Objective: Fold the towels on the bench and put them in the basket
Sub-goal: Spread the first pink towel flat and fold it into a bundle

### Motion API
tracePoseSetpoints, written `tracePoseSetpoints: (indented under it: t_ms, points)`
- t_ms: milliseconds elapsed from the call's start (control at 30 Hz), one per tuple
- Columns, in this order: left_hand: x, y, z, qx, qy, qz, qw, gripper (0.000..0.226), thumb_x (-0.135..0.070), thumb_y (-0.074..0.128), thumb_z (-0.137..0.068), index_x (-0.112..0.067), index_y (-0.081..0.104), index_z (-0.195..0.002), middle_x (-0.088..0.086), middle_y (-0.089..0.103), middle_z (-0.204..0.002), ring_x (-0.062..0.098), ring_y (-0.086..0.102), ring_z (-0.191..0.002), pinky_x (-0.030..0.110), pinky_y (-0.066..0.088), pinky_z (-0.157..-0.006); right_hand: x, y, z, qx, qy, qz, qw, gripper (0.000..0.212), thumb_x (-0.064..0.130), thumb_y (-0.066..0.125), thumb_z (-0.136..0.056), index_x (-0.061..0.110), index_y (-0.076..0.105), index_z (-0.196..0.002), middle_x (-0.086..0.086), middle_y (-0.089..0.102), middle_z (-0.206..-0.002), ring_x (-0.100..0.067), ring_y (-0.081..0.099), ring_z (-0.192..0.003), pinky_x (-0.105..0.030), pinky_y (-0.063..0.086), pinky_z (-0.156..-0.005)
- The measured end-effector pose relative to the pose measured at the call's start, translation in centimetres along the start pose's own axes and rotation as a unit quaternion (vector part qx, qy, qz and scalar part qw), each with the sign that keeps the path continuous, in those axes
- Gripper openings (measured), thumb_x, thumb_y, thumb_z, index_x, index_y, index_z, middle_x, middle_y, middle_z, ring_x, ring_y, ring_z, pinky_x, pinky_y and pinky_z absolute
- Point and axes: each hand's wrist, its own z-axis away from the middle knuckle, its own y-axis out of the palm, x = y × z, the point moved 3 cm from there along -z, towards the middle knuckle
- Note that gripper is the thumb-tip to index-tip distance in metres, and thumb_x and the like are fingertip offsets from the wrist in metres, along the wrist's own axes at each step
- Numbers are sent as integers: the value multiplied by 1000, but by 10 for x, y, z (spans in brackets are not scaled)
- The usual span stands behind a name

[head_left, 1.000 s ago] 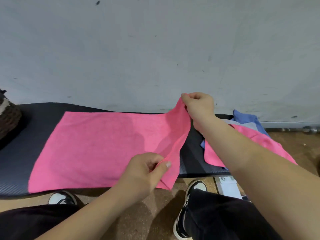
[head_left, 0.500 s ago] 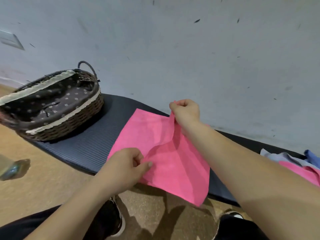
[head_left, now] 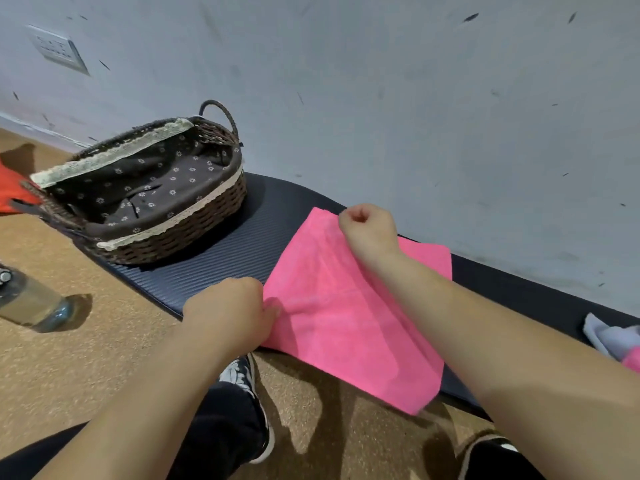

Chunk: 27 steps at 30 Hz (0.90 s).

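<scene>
Pinching corners of pink towel (head_left: 346, 323) facing basket (head_left: 173, 233): left hand (head_left: 228, 313) front corner, nearer basket; right hand (head_left: 369, 230) rear corner. Long edge toward basket, lying to its right.

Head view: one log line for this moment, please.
pink cloth towel: flat on dark ribbed bench | left hand: pinches near corner | right hand: grips far corner | brown wicker basket: no towels

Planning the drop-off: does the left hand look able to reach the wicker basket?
Probably yes: only bare bench padding lies between the left hand and the open wicker basket, though it is pinching the pink towel.
</scene>
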Motion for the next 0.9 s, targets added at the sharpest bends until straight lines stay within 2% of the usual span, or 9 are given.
tracePoseSetpoints:
  t_ms: [133,200,267,367,567,700,767,833,900]
  points:
    - [-13,0,2,-13,31,4,999,42,-63,46,-97,-22,56,-91,-1,62,-98,27,63,-96,41,56,-82,-25,-28,16,81,-53,250,963,27,33,61,-92,17,70,-111,-5,71,-111,-23,66,-102,-32,52,-90]
    - [-20,5,3,1,55,-12,998,39,-62,48,-96,-24,50,-89,-2,59,-103,26,62,-101,41,55,-83,-47,-42,31,117,-49,423,897,57,53,51,-94,20,55,-139,-14,53,-144,-34,48,-134,-44,39,-114]
    - [-24,10,3,12,59,-25,998,36,-61,51,-95,-24,51,-95,0,57,-108,28,62,-106,42,54,-83,-66,-55,51,149,-28,487,860,75,69,32,-96,27,29,-159,-15,20,-168,-39,14,-155,-52,13,-126]
    - [-28,12,-1,14,56,-26,998,37,-55,55,-94,-20,55,-107,3,53,-110,31,61,-108,43,54,-84,-92,-75,72,192,1,471,861,80,76,12,-96,37,-8,-163,-5,-21,-170,-31,-22,-156,-52,-10,-126]
    - [-48,23,0,-18,98,-11,995,31,-47,59,-91,-19,57,-105,1,48,-106,30,58,-105,46,55,-82,-113,-123,90,209,94,487,843,84,79,5,-93,35,-22,-159,-5,-34,-165,-30,-30,-153,-54,-11,-125]
    - [-60,17,-10,9,120,-58,991,30,-44,60,-90,-23,58,-112,0,50,-112,28,60,-109,44,54,-85,-101,-145,102,248,145,483,827,88,82,7,-91,34,-12,-162,-6,-24,-169,-34,-19,-156,-55,-3,-126]
    - [-57,14,-14,27,122,-62,990,26,-45,65,-86,-27,58,-105,-1,50,-109,27,60,-109,42,54,-86,-91,-146,95,223,113,492,834,88,81,9,-91,29,23,-161,-12,7,-171,-37,4,-157,-55,12,-124]
    - [-51,18,-19,30,114,-31,992,22,-46,69,-83,-31,53,-84,-3,49,-102,26,59,-102,40,53,-85,-77,-140,75,174,20,479,860,75,75,19,-91,19,58,-121,-18,49,-142,-38,40,-137,-47,36,-113]
    - [-44,23,-24,43,112,12,993,32,-45,72,-82,-28,46,-71,-6,52,-90,23,59,-90,35,52,-77,-65,-126,46,142,-55,434,888,44,56,41,-93,16,58,-94,-12,61,-108,-36,58,-109,-41,49,-93]
